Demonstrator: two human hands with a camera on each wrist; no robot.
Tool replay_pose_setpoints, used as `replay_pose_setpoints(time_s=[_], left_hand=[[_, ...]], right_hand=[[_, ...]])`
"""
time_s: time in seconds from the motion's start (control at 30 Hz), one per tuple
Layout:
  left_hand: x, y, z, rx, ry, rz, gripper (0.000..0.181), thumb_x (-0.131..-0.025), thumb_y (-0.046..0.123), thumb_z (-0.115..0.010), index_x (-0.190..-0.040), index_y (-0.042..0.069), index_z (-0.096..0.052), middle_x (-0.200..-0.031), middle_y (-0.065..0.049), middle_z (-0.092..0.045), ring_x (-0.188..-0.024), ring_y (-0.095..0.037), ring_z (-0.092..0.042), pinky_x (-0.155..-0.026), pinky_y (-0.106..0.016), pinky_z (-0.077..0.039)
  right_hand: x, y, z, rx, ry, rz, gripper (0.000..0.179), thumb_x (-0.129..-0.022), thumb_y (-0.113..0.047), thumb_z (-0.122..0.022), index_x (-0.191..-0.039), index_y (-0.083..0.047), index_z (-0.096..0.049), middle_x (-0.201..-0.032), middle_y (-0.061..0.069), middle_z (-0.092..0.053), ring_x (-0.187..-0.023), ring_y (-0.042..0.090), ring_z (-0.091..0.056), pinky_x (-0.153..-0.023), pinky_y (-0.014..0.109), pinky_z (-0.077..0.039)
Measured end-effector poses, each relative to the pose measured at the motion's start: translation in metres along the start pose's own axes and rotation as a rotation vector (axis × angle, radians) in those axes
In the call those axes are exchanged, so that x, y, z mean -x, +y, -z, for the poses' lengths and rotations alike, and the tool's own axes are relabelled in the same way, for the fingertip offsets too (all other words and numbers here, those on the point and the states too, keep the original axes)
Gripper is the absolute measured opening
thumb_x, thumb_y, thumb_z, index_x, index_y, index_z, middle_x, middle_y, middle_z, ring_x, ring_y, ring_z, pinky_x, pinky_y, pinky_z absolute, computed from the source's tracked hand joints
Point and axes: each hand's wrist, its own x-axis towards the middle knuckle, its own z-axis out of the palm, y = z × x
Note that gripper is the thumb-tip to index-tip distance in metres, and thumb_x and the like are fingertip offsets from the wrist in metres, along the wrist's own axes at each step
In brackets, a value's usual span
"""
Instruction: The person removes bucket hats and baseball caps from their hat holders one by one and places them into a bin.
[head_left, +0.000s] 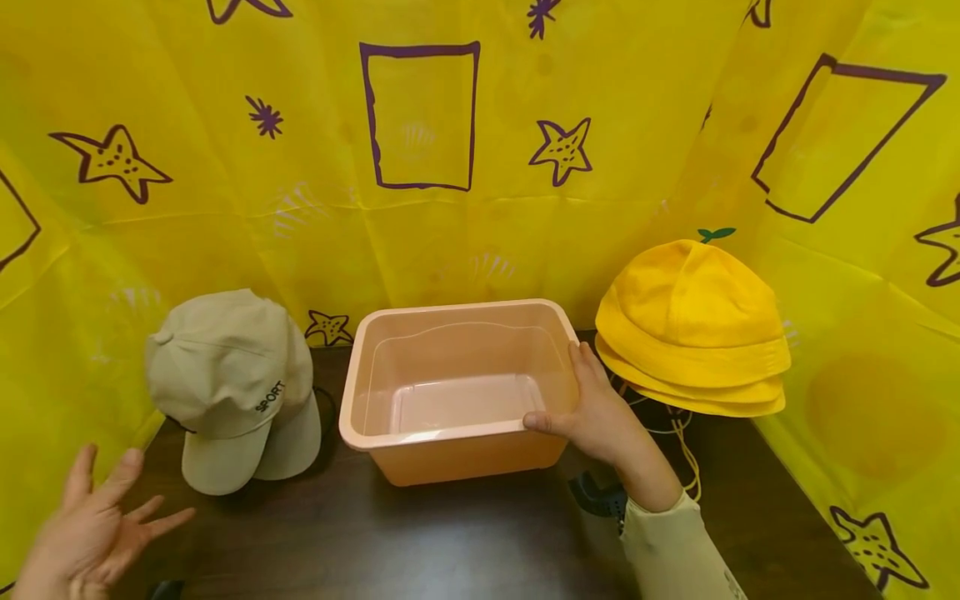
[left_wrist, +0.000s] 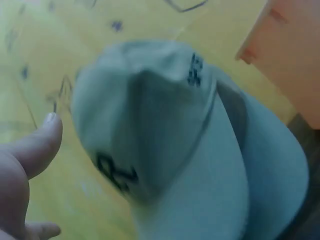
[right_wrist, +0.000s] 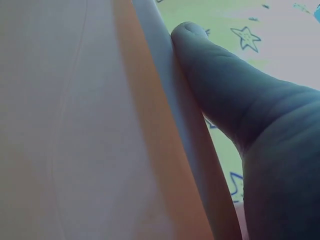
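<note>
Bin [head_left: 457, 333] first: one peach plastic tub, sitting mid-table [head_left: 420, 542] right in front of the yellow backdrop [head_left: 225, 208], nothing inside it that we can see. Our right hand [head_left: 596, 408] has it by the right rim, thumb hooked over the near right corner and fingers lying along the side wall; the right wrist view shows the thumb pressed flat against the rim.

Our left hand [head_left: 93, 525] is off at the near left edge, palm up, fingers spread wide, holding nothing, just short of the caps [head_left: 232, 383]. We count two of those, beige, stacked, the top one reading "SPORT", just left of the bin.

On the bin's right: yellow hats [head_left: 693, 329], looks like three in a pile, cords hanging off the front.
</note>
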Motion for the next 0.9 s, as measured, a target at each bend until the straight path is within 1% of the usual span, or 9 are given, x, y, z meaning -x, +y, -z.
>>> replay_pose_setpoints(time_s=[0.07,0.13,0.23,0.3,0.37,0.47,0.57,0.7,0.9], left_hand=[[-0.008,-0.007,0.014,0.171,-0.031,0.113,0.081,-0.104,0.041,-0.04,-0.127,0.074,0.03,-0.127,0.028,0.057,-0.134,-0.055,0.026,-0.099,-0.064,-0.037],[-0.013,-0.014,0.024,0.344,-0.037,0.213,0.08,-0.103,0.043,-0.046,-0.126,0.078,0.022,-0.128,0.031,0.055,-0.127,-0.07,-0.01,-0.106,-0.062,-0.027],[-0.02,-0.024,0.033,0.55,-0.07,0.297,0.076,-0.102,0.04,-0.051,-0.128,0.08,0.009,-0.132,0.031,0.052,-0.099,-0.06,-0.05,-0.109,-0.053,-0.029],[-0.023,-0.03,0.037,0.645,-0.099,0.324,0.074,-0.103,0.037,-0.052,-0.128,0.08,0.003,-0.135,0.033,0.048,-0.09,-0.061,-0.055,-0.109,-0.044,-0.03],[-0.026,-0.035,0.038,0.653,-0.12,0.302,0.073,-0.105,0.032,-0.05,-0.13,0.078,0.001,-0.141,0.033,0.042,-0.101,-0.063,-0.051,-0.109,-0.043,-0.03],[-0.029,-0.041,0.042,0.656,-0.164,0.243,0.056,-0.108,0.021,-0.044,-0.136,0.065,-0.023,-0.161,0.015,-0.006,-0.108,-0.056,-0.052,-0.111,-0.054,-0.025],[-0.028,-0.046,0.046,0.655,-0.244,0.198,0.035,-0.109,0.013,-0.037,-0.126,0.041,-0.051,-0.132,0.002,-0.051,-0.103,-0.046,-0.059,-0.108,-0.059,-0.027],[-0.029,-0.048,0.049,0.596,-0.302,0.144,0.034,-0.11,0.007,-0.032,-0.119,0.024,-0.06,-0.114,-0.005,-0.059,-0.107,-0.037,-0.061,-0.105,-0.049,-0.037],[-0.027,-0.048,0.048,0.513,-0.197,0.09,0.04,-0.107,-0.001,-0.034,-0.109,0.021,-0.067,-0.105,0.002,-0.065,-0.097,-0.029,-0.066,-0.096,-0.039,-0.049]], right_hand=[[0.0,0.0,0.001,-0.003,0.005,0.009,0.132,-0.069,-0.063,-0.083,-0.16,-0.004,-0.007,-0.163,0.022,-0.004,-0.138,0.048,-0.028,-0.107,0.064,-0.027],[-0.001,0.001,0.001,-0.009,0.006,0.01,0.132,-0.068,-0.063,-0.083,-0.16,-0.004,-0.008,-0.163,0.022,-0.004,-0.138,0.048,-0.028,-0.107,0.064,-0.027],[-0.001,0.001,0.002,-0.017,0.003,0.01,0.132,-0.068,-0.064,-0.083,-0.16,-0.005,-0.009,-0.163,0.021,-0.004,-0.138,0.048,-0.028,-0.107,0.064,-0.027],[-0.001,0.001,0.002,-0.028,0.003,0.008,0.13,-0.068,-0.062,-0.084,-0.16,-0.006,-0.01,-0.163,0.02,-0.004,-0.139,0.047,-0.027,-0.107,0.064,-0.026],[-0.001,0.0,0.002,-0.029,0.002,0.009,0.129,-0.069,-0.062,-0.083,-0.16,-0.006,-0.01,-0.163,0.021,-0.004,-0.14,0.047,-0.026,-0.108,0.064,-0.025],[0.0,0.001,0.001,-0.029,0.003,0.009,0.128,-0.07,-0.062,-0.083,-0.16,-0.005,-0.011,-0.163,0.021,-0.004,-0.14,0.048,-0.024,-0.108,0.065,-0.024],[0.0,0.0,0.001,-0.028,0.003,0.014,0.127,-0.071,-0.062,-0.082,-0.16,-0.005,-0.011,-0.163,0.021,-0.003,-0.141,0.048,-0.023,-0.108,0.065,-0.024],[0.0,0.001,0.0,-0.028,0.005,0.016,0.126,-0.072,-0.062,-0.082,-0.16,-0.006,-0.012,-0.163,0.021,-0.003,-0.141,0.047,-0.022,-0.108,0.065,-0.023],[0.0,0.001,0.0,-0.027,0.015,0.019,0.124,-0.072,-0.062,-0.082,-0.16,-0.006,-0.014,-0.163,0.021,-0.005,-0.14,0.048,-0.024,-0.108,0.064,-0.025]])
